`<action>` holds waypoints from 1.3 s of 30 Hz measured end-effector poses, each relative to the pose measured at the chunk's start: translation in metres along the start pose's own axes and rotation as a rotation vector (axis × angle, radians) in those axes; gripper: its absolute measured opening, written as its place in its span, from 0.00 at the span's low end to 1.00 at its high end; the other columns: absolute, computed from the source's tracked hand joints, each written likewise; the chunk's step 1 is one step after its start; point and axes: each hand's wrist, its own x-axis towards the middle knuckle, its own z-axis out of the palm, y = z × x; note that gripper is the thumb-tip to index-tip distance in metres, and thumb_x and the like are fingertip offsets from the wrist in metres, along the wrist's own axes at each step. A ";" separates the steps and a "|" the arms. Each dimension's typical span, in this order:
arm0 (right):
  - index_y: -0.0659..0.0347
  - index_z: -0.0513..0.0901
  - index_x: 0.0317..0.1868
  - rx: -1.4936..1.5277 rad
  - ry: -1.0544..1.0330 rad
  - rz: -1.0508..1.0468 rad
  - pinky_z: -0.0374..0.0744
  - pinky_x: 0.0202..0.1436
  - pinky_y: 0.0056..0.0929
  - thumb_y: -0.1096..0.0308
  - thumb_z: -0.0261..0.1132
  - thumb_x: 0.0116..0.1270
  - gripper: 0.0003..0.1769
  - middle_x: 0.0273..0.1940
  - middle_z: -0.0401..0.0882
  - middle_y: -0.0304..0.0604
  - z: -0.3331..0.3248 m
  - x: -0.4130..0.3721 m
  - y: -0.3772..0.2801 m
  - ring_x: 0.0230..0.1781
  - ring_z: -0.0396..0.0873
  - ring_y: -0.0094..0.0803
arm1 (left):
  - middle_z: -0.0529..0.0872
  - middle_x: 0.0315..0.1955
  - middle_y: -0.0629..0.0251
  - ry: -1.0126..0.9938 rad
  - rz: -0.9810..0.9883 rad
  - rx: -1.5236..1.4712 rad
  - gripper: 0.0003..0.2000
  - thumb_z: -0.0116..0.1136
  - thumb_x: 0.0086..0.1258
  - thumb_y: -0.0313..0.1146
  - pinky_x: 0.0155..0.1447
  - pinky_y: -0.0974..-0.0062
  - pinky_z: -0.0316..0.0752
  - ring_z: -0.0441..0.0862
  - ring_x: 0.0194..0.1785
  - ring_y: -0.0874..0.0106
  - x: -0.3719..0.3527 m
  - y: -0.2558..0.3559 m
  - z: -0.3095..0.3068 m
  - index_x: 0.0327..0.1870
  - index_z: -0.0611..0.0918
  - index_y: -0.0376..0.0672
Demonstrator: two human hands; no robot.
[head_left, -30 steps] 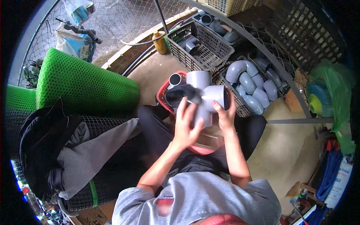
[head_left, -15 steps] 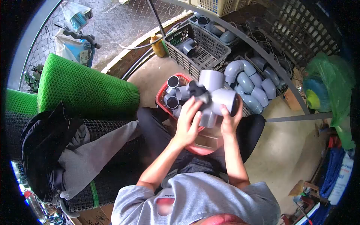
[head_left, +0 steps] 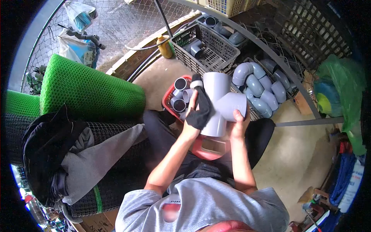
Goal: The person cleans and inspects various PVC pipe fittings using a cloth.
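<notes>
A large grey plastic pipe tee (head_left: 217, 91) is held up in front of my lap, its side branch pointing right. My right hand (head_left: 239, 125) grips the tee around that branch, with the thumb on top. On the tee's left side, my left hand (head_left: 191, 125) is closed on a black cloth (head_left: 201, 113). The cloth lies over part of that hand and against the tee's wall, hiding some of the fingers. A red basket (head_left: 167, 101) with several smaller grey fittings stands just beyond my left hand.
Several grey elbows (head_left: 255, 86) fill a crate at the right. A dark crate (head_left: 181, 52) behind holds a grey fitting (head_left: 196, 49). Green mesh rolls (head_left: 91, 91) lie at left, with a dark jacket (head_left: 44, 154) nearby. A yellow bottle (head_left: 165, 48) stands near the fence.
The black cloth has shifted from a bunch at my left fingertips to hanging over that hand. The tee has turned slightly, showing more of its lower end.
</notes>
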 end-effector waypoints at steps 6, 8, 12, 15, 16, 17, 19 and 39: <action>0.67 0.67 0.75 0.014 -0.022 -0.021 0.72 0.69 0.41 0.57 0.73 0.55 0.48 0.64 0.75 0.48 -0.014 0.000 0.016 0.63 0.76 0.38 | 0.62 0.79 0.60 0.008 0.098 -0.225 0.41 0.60 0.73 0.24 0.83 0.72 0.50 0.60 0.80 0.70 -0.023 -0.002 0.003 0.84 0.52 0.37; 0.66 0.65 0.76 0.006 -0.047 -0.007 0.72 0.70 0.41 0.53 0.74 0.55 0.51 0.65 0.74 0.49 -0.004 -0.005 0.001 0.64 0.75 0.38 | 0.62 0.79 0.61 -0.080 0.095 -0.255 0.40 0.60 0.74 0.27 0.83 0.72 0.51 0.60 0.81 0.70 -0.002 0.012 -0.013 0.84 0.54 0.38; 0.66 0.66 0.75 -0.156 -0.256 -0.127 0.72 0.70 0.40 0.43 0.76 0.52 0.57 0.64 0.74 0.48 0.004 -0.010 -0.011 0.64 0.74 0.39 | 0.84 0.44 0.60 0.211 -0.462 -0.770 0.15 0.53 0.79 0.34 0.49 0.67 0.81 0.83 0.44 0.70 0.051 0.001 -0.021 0.61 0.78 0.38; 0.68 0.69 0.72 -0.170 -0.199 -0.167 0.73 0.67 0.39 0.41 0.75 0.51 0.55 0.62 0.76 0.48 0.011 -0.009 -0.016 0.62 0.76 0.38 | 0.86 0.43 0.63 0.162 -0.079 -0.372 0.17 0.49 0.84 0.42 0.52 0.71 0.81 0.84 0.45 0.73 0.055 -0.103 -0.028 0.63 0.79 0.42; 0.68 0.71 0.71 -0.169 -0.158 -0.169 0.74 0.66 0.39 0.41 0.75 0.51 0.54 0.61 0.76 0.48 0.013 -0.008 -0.018 0.61 0.76 0.38 | 0.86 0.46 0.64 0.158 -0.077 -0.353 0.18 0.47 0.85 0.43 0.53 0.72 0.81 0.84 0.47 0.73 0.052 -0.120 -0.026 0.64 0.78 0.42; 0.69 0.74 0.69 -0.111 -0.142 -0.135 0.75 0.65 0.39 0.44 0.75 0.53 0.49 0.61 0.77 0.48 0.011 -0.007 -0.016 0.59 0.78 0.37 | 0.83 0.57 0.63 0.226 -0.420 -0.856 0.20 0.47 0.86 0.41 0.61 0.73 0.78 0.82 0.56 0.73 0.014 0.007 0.002 0.70 0.74 0.40; 0.69 0.74 0.68 -0.071 -0.077 -0.062 0.76 0.64 0.38 0.45 0.74 0.55 0.47 0.60 0.78 0.48 0.002 0.002 -0.002 0.58 0.78 0.36 | 0.77 0.68 0.60 0.185 -0.290 -0.471 0.27 0.50 0.83 0.41 0.69 0.71 0.73 0.78 0.66 0.71 -0.011 -0.008 0.005 0.79 0.64 0.40; 0.66 0.64 0.74 -0.879 -0.475 -0.657 0.74 0.70 0.54 0.64 0.87 0.43 0.58 0.65 0.69 0.60 0.055 -0.040 -0.052 0.66 0.71 0.59 | 0.81 0.60 0.60 0.206 -0.107 -0.226 0.36 0.64 0.76 0.33 0.68 0.69 0.76 0.82 0.60 0.69 0.003 0.024 -0.018 0.79 0.57 0.43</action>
